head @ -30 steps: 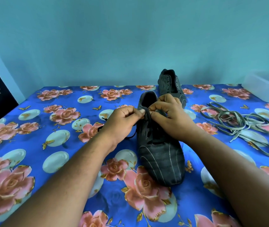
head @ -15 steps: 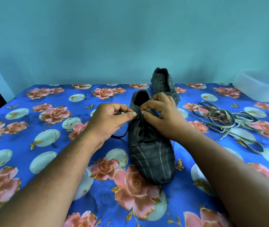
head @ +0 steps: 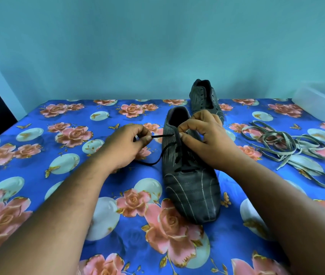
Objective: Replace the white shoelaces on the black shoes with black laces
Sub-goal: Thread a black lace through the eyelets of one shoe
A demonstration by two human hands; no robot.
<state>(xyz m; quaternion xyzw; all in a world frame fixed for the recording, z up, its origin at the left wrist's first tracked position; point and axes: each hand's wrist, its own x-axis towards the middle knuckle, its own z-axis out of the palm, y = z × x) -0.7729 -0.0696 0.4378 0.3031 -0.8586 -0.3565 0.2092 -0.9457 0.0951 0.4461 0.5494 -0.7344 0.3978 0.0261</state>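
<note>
left hand (head: pixel 127 144) pinching black lace (head: pixel 162 135) | right hand (head: pixel 203 135) pinching near shoe (head: pixel 189 175) eyelet flap | we are risking yanking the lace end back out by overpulling

Left hand (head: pixel 125 144) is pinching between thumb and forefinger; right hand (head: pixel 205 138) is pinching likewise, remaining fingers curled.

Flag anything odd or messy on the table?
Only the removed white laces, left in a loose tangle on the floral cloth right of the near black shoe. The far black shoe has bare eyelets, which fits the task. Nothing looks damaged or spilled.
</note>
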